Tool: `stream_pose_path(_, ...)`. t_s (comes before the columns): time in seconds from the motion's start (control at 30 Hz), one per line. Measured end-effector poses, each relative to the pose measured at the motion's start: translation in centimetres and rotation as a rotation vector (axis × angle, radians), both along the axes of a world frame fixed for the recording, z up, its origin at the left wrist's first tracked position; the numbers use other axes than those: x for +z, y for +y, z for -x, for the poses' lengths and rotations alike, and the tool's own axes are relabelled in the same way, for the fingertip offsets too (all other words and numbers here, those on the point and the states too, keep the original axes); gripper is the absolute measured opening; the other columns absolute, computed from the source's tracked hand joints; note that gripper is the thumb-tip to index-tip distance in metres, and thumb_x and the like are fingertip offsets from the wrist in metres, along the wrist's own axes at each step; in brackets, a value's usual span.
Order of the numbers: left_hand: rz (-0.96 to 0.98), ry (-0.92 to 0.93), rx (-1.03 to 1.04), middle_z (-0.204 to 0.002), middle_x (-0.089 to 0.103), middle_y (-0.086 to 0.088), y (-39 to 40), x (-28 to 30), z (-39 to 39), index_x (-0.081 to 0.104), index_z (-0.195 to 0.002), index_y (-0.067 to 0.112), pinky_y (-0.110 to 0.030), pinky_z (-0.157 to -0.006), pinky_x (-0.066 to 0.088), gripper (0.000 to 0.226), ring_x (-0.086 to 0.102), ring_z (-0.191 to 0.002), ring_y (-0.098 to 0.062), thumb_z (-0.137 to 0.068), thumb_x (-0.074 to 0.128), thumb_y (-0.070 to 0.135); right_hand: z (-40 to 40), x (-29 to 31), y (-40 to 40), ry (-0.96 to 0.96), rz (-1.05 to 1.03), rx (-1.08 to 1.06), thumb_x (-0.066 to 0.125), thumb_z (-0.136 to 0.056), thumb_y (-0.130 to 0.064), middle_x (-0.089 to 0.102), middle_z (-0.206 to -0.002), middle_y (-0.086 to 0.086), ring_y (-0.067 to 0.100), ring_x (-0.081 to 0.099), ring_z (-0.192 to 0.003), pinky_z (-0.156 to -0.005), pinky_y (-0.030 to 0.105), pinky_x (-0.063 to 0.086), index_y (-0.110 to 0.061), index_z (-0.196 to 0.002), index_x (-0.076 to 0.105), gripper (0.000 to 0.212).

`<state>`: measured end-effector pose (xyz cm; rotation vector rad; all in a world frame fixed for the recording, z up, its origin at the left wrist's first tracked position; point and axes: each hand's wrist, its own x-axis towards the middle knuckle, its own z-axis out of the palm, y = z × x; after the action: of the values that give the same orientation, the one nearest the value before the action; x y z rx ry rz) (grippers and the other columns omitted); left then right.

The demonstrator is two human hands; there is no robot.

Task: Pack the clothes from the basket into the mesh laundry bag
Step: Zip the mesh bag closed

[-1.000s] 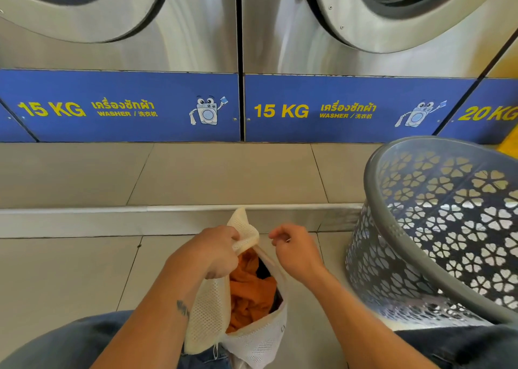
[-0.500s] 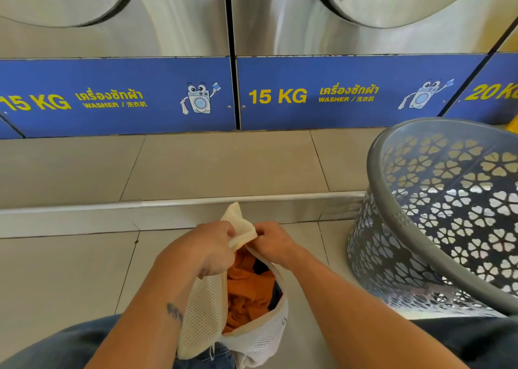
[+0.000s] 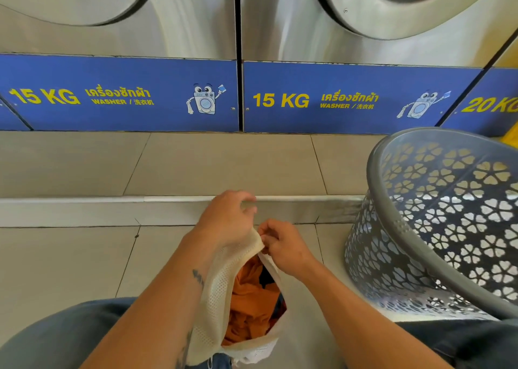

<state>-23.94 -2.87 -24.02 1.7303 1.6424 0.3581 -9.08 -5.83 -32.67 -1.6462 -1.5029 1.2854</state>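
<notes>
Running along the top from the left edge, two steel washers (image 3: 117, 26) stand side by side, each with a blue panel (image 3: 120, 94) beneath it marked "15 KG" in yellow beside a cartoon washer; a third panel at the far right reads "20 KG". Below them lies a raised ledge of beige tiles (image 3: 224, 164) edged with a metal strip (image 3: 84, 199), and then the lower floor (image 3: 61, 262).

At the bottom left a knee in dark trousers (image 3: 56, 335) shows. From there the left forearm, with a small dark mark near the wrist, reaches up the middle of the view. The left hand (image 3: 228, 220) is curled, its fingers bent over the top edge of the mesh bag (image 3: 215, 298), gripping the cream netting at the upper corner of the mouth. The bag hangs between the person's knees, its mouth open toward the camera. Orange cloth (image 3: 249, 298) fills it, with a dark piece showing near the upper right of the opening.

Just right of the left hand, the right hand (image 3: 283, 245) pinches the other side of the bag's mouth between thumb and fingertips, close to the same corner; what exactly the fingertips hold is too small to tell.

Further right, a grey plastic basket (image 3: 392, 228) with flower-shaped cut-outs stands tilted on the floor, its rim toward the camera. No clothes show in the part of its inside that is visible. Its right side runs out of view.
</notes>
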Motion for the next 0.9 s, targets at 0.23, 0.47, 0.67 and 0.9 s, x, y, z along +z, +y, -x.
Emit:
stream_pose_path(0.23,0.226,0.134,0.004,-0.093,0.064,0.003,-1.4,-1.9,0.0,0.069,-0.086,0.024,-0.025,-0.064,0.044,0.014,0.055,-0.079,-0.01,-0.08,0.063,0.013,-1.4,1.6,-2.7,0.178,0.15,-0.219,0.065,-0.085,0.008,0.065,-0.071,0.01,0.02,0.063,-0.066,-0.067,0.037,0.058,-0.006,-0.073,0.066,0.019)
stream_pose_path(0.47,0.311,0.111,-0.024,-0.1,0.067,-0.001,-1.5,-1.8,-0.8,0.071,-0.097,0.02,-0.032,-0.076,0.049,0.02,0.06,-0.089,-0.016,-0.08,0.064,0.028,-1.5,3.7,-2.9,0.168,0.117,-0.175,0.065,-0.086,0.008,0.069,-0.072,0.011,0.014,0.065,-0.062,-0.061,0.024,0.057,-0.005,-0.076,0.068,0.017)
stream_pose_path(0.67,0.407,0.164,-0.131,-0.093,0.067,0.004,-2.4,-3.5,-1.2,0.077,-0.094,0.016,-0.032,-0.08,0.049,0.024,0.061,-0.087,-0.016,-0.077,0.062,0.02,-1.5,4.0,-3.7,0.137,0.179,-0.185,0.066,-0.08,0.007,0.071,-0.075,0.014,0.021,0.068,-0.07,-0.064,0.028,0.058,-0.009,-0.071,0.071,0.019)
stream_pose_path(0.9,0.293,0.145,-0.093,-0.077,0.06,-0.001,-2.8,-4.3,-1.2,0.069,-0.072,0.018,-0.031,-0.062,0.044,0.016,0.054,-0.069,-0.019,-0.07,0.055,0.009,-0.6,4.0,-4.5,0.178,0.304,-0.23,0.07,-0.081,0.002,0.068,-0.077,0.017,0.022,0.065,-0.067,-0.066,0.032,0.058,-0.006,-0.073,0.067,0.012)
